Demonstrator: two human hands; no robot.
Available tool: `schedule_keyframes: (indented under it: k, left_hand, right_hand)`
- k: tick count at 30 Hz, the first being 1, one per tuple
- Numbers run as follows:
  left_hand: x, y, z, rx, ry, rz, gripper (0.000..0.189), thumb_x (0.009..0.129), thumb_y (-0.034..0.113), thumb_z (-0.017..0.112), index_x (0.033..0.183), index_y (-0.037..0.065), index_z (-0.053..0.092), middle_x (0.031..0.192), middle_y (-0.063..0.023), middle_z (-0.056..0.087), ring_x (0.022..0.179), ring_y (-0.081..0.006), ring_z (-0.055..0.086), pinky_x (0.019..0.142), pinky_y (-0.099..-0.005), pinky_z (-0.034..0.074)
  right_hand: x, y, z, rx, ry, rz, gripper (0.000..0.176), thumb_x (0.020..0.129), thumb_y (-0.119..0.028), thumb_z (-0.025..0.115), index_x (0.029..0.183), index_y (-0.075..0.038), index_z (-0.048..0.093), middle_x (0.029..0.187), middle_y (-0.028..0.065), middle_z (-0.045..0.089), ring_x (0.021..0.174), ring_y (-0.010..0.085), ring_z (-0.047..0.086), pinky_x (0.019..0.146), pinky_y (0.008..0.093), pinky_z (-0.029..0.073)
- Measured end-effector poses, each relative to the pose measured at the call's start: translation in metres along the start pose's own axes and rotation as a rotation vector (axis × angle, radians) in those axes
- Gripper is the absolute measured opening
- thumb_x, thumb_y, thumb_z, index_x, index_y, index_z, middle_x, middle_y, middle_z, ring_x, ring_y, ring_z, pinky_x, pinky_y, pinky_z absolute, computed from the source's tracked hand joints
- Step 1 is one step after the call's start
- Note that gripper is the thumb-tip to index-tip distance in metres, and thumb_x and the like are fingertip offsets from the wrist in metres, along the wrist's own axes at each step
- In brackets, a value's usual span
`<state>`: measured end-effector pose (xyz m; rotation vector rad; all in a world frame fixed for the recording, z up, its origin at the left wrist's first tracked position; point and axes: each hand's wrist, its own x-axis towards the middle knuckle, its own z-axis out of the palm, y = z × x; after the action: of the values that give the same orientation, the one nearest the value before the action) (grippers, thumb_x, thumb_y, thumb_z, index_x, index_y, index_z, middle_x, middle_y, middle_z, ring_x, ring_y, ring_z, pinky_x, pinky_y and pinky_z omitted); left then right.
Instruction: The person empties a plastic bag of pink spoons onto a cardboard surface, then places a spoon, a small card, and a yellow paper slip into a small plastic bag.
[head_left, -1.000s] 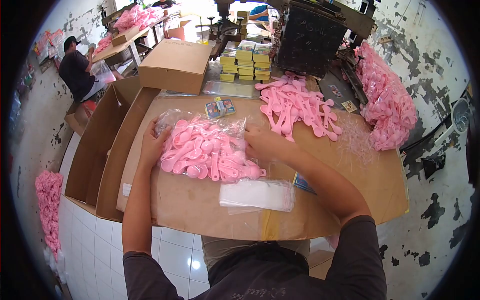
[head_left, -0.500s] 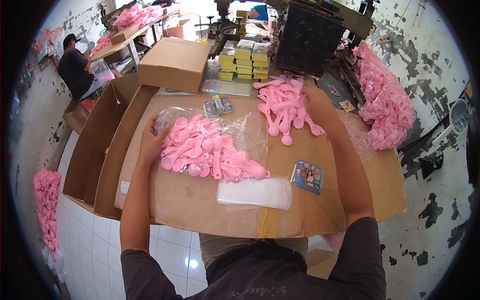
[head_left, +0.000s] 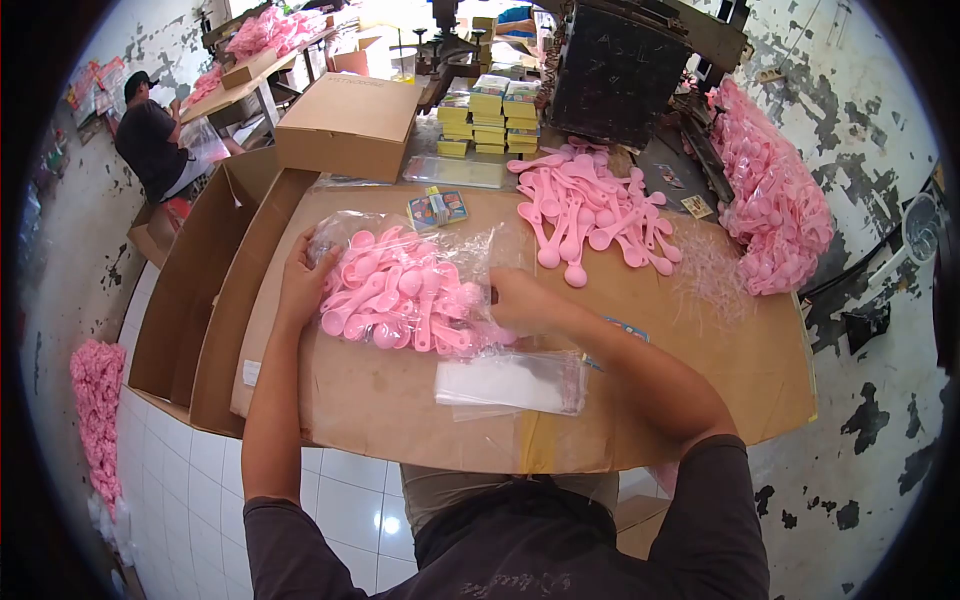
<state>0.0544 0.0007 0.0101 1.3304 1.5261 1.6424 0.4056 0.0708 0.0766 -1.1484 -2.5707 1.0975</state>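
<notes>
Pink plastic spoons fill a clear plastic bag [head_left: 400, 290] lying on the cardboard-covered table. At the bag's left edge, my left hand [head_left: 307, 275] is closed on the film. My right hand [head_left: 515, 300] is at the bag's right side, fingers curled; whether it grips the film or something else is too small to tell. A loose pile of pink spoons [head_left: 590, 215] lies beyond it. Below the bag rests a stack of clear sleeves [head_left: 510, 384]. My right forearm mostly covers a stack of printed cards [head_left: 627, 328]. Another banded card bundle [head_left: 437, 209] sits above the bag.
A closed carton [head_left: 350, 125] and an open box [head_left: 190, 300] stand left. Yellow-edged card stacks [head_left: 488, 115] and a black machine box [head_left: 615, 75] are at the back. Bagged pink items [head_left: 770, 200] hang right. Another person [head_left: 155, 140] sits at far left.
My right hand has moved from the loose spoon pile down and left to the bag. More spoons show in the pile where the hand was. My left hand stays at the bag's left edge.
</notes>
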Motion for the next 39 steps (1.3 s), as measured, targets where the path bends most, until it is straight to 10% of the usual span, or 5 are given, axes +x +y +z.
schedule_keyframes:
  k: [15, 30, 33, 37, 39]
  left_hand:
    - [0.002, -0.003, -0.002, 0.018, -0.007, 0.009, 0.057, 0.096, 0.013, 0.073, 0.144, -0.006, 0.049, 0.130, -0.0147, 0.064, 0.115, -0.0173, 0.063, 0.098, -0.0295, 0.051]
    - [0.001, 0.000, 0.000, 0.015, -0.006, -0.002, 0.055, 0.096, 0.014, 0.073, 0.143, -0.005, 0.051, 0.130, -0.0147, 0.064, 0.116, -0.0175, 0.062, 0.098, -0.0300, 0.051]
    - [-0.002, 0.004, 0.002, 0.023, -0.002, -0.011, 0.055, 0.096, 0.014, 0.073, 0.143, -0.005, 0.051, 0.130, -0.0146, 0.065, 0.116, -0.0174, 0.062, 0.098, -0.0300, 0.051]
    - [-0.002, 0.013, 0.004, 0.057, -0.001, -0.022, 0.053, 0.097, 0.014, 0.072, 0.142, -0.005, 0.052, 0.130, -0.0144, 0.065, 0.116, -0.0175, 0.063, 0.098, -0.0300, 0.051]
    - [-0.003, 0.012, 0.004, 0.046, 0.000, -0.024, 0.052, 0.097, 0.014, 0.072, 0.141, -0.005, 0.052, 0.129, -0.0143, 0.065, 0.116, -0.0175, 0.063, 0.098, -0.0301, 0.051]
  right_hand:
    - [0.002, 0.040, -0.028, 0.377, 0.101, -0.202, 0.017, 0.086, -0.006, 0.065, 0.099, 0.005, 0.068, 0.083, 0.0015, 0.067, 0.073, 0.0073, 0.060, 0.063, 0.0249, 0.048]
    - [-0.006, 0.080, -0.082, 0.342, 0.107, -0.071, 0.015, 0.097, -0.009, 0.061, 0.106, -0.001, 0.069, 0.090, -0.0018, 0.064, 0.085, 0.0060, 0.058, 0.078, 0.0258, 0.048]
    - [0.007, 0.109, -0.109, 0.212, 0.470, -0.066, 0.016, 0.098, -0.009, 0.060, 0.109, 0.000, 0.067, 0.093, -0.0005, 0.064, 0.086, 0.0064, 0.059, 0.079, 0.0247, 0.049]
    - [0.006, 0.099, -0.078, 0.383, 0.374, -0.414, 0.024, 0.100, -0.020, 0.063, 0.117, -0.004, 0.068, 0.104, 0.0051, 0.070, 0.092, 0.0174, 0.063, 0.080, 0.0335, 0.051]
    - [-0.011, 0.059, -0.051, -0.141, 0.255, -0.343, 0.028, 0.097, -0.026, 0.067, 0.118, -0.006, 0.070, 0.105, 0.0075, 0.072, 0.096, 0.0224, 0.065, 0.081, 0.0358, 0.051]
